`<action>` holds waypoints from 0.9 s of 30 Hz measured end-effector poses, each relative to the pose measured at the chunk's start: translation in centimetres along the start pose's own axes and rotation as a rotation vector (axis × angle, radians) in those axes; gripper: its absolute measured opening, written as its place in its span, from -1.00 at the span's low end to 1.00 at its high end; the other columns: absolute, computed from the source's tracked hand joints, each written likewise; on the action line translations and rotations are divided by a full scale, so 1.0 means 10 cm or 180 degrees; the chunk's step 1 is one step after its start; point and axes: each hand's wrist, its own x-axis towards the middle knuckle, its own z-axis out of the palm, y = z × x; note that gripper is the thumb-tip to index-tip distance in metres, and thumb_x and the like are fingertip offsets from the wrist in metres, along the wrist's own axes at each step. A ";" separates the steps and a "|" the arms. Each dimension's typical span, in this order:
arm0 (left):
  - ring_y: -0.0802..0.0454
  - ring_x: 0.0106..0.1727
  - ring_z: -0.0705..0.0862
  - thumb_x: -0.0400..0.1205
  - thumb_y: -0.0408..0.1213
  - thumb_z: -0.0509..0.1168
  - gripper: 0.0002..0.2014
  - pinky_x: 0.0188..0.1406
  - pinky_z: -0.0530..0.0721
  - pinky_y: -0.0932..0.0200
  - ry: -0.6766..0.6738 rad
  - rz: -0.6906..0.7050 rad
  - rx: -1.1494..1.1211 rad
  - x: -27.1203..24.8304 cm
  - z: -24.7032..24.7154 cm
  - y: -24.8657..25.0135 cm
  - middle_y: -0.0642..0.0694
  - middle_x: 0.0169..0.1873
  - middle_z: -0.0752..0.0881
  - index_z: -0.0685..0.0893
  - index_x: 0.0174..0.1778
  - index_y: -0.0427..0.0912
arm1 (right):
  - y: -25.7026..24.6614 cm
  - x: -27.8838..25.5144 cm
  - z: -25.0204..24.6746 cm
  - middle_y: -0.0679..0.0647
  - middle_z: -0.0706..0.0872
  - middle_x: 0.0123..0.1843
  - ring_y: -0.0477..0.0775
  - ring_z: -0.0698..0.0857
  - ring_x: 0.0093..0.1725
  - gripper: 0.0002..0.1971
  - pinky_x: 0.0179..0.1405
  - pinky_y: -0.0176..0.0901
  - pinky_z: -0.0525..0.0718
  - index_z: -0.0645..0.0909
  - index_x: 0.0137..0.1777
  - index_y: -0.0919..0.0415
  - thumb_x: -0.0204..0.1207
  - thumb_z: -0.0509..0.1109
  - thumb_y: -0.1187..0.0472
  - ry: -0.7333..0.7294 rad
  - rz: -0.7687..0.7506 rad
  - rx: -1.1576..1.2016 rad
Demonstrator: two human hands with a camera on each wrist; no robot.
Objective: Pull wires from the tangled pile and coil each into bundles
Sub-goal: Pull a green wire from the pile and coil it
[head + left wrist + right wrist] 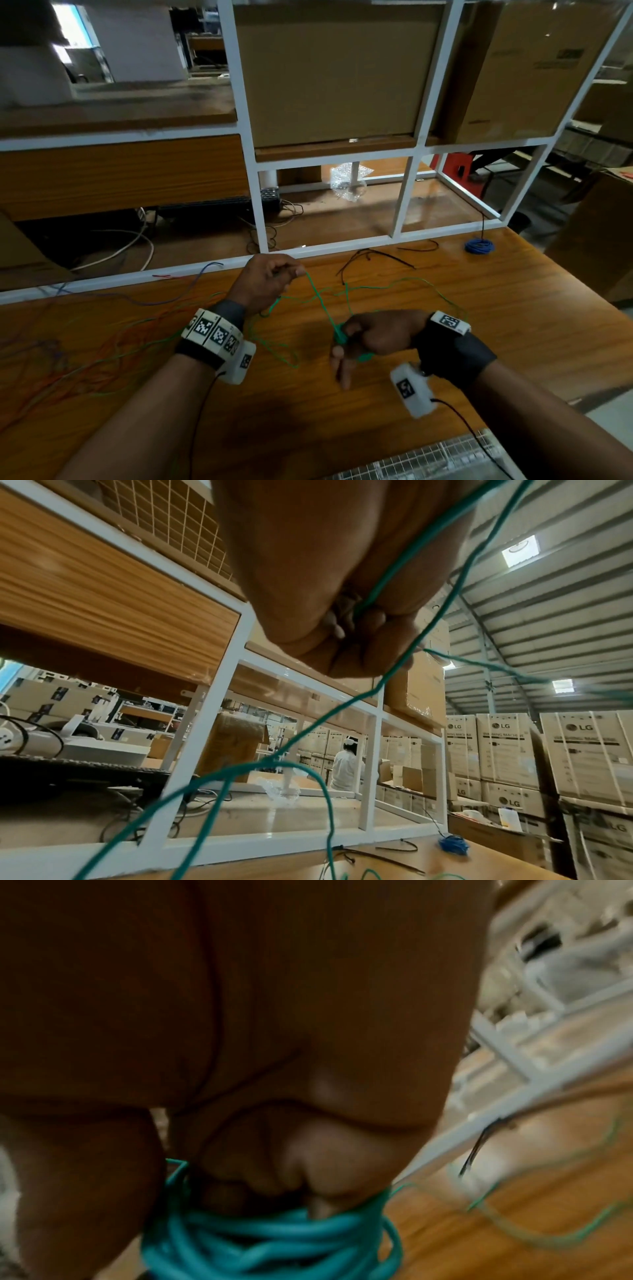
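Left hand pinched the wire above the table, behind and left of the right hand. Wound turns sat around the right hand's fingers. From the right grip the wire ran back to the left grip, with slack looping right. Tangled pile lay left of both grips. Coiled bundle lay far right, behind them, beside the frame. Loose ties lay between.

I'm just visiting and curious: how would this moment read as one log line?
step: coiling | left hand: pinches thin green wire | right hand: grips green wire coil | done: blue wire bundle on wooden table
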 end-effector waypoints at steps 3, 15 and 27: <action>0.13 -0.41 0.65 0.63 -0.29 0.46 -0.94 -0.39 0.62 0.25 0.0030 0.0171 -0.0102 0.05 0.13 0.03 -0.07 -0.41 0.77 0.85 -0.04 -0.11 | -0.14 0.02 0.04 0.11 0.88 0.07 0.59 0.67 0.29 -0.63 0.52 0.34 0.48 0.68 0.21 0.52 0.81 0.26 0.15 -0.0351 -0.1121 0.1292; 0.07 -0.39 0.75 0.51 -0.18 0.58 -0.84 -0.38 0.69 0.12 -0.0820 -0.0369 0.0034 -0.31 0.54 -0.05 -0.12 -0.37 0.82 0.81 -0.16 -0.19 | -0.28 0.08 -0.50 0.39 0.81 0.24 0.31 0.72 0.40 -0.65 0.53 0.27 0.58 0.76 0.26 0.07 0.86 0.15 -0.01 0.3751 -0.1638 0.1834; 0.09 -0.50 0.46 0.53 0.27 0.36 -0.46 -0.23 0.53 0.12 -0.0154 -0.0765 -0.0156 -0.34 0.22 -0.12 -0.10 -0.55 0.52 0.66 -0.48 -0.16 | 0.17 0.07 -0.38 0.03 0.72 0.00 0.15 0.67 0.03 -0.86 0.04 -0.08 0.56 0.61 -0.05 0.07 0.76 0.32 0.24 0.3027 -0.0256 -0.1566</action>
